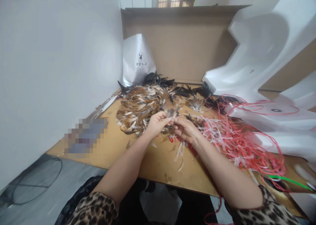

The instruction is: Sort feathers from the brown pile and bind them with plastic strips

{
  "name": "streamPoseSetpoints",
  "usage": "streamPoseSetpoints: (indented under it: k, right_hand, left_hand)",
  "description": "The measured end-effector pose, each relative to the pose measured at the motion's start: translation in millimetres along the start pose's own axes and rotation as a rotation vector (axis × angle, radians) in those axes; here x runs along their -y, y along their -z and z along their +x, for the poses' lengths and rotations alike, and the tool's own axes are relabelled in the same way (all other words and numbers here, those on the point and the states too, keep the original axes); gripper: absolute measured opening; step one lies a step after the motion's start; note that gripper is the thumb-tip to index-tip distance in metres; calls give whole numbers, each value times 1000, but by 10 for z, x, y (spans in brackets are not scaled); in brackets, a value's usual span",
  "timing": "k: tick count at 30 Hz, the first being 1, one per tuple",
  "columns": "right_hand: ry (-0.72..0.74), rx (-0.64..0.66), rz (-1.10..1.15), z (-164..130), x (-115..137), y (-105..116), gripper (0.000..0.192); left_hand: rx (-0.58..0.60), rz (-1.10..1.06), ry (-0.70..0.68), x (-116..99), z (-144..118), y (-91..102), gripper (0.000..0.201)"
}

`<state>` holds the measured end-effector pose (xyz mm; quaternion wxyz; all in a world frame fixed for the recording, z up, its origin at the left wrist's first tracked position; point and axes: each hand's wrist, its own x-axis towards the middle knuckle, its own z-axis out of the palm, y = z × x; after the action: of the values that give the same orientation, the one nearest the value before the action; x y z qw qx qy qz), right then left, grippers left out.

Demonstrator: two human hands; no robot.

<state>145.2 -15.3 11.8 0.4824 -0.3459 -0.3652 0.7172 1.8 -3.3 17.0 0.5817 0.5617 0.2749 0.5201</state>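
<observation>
Two hands, left hand [156, 123] and right hand [185, 129], pinch one feather [171, 112].

White paper bag [138, 62] printed "PPGZ" with a rabbit-head logo, upright in the far corner against a brown cardboard sheet [187, 44]. White moulded foam packing pieces [259, 50], stacked along the right side, one partly on the table. Tangle of red and pink plastic strapping [237, 139], spread over the right half of the wooden tabletop [158, 162]. One green strip [286, 179] near the right front edge. Black wire ring [34, 182] on the grey floor, lower left. Blurred patch [85, 136] at the table's left edge, contents unreadable. White wall [54, 63] to the left.
</observation>
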Motion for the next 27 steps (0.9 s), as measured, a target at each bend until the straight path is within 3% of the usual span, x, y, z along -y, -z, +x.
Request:
streamPoseSetpoints:
  k: [9, 16, 23, 27]
  right_hand:
    - [-29, 72, 37, 20, -10, 55, 12]
    - [248, -61, -38, 19, 35, 61, 16]
    - [339, -156, -316, -16, 9, 20, 17]
    - [364, -181, -407, -32, 9, -6, 19]
  left_hand:
    - [56, -37, 61, -4, -16, -17, 21]
    - [-115, -231, 215, 32, 17, 40, 24]
    - [-13, -189, 320, 67, 0, 41, 24]
    - [-17, -142, 332, 58, 3, 30, 22]
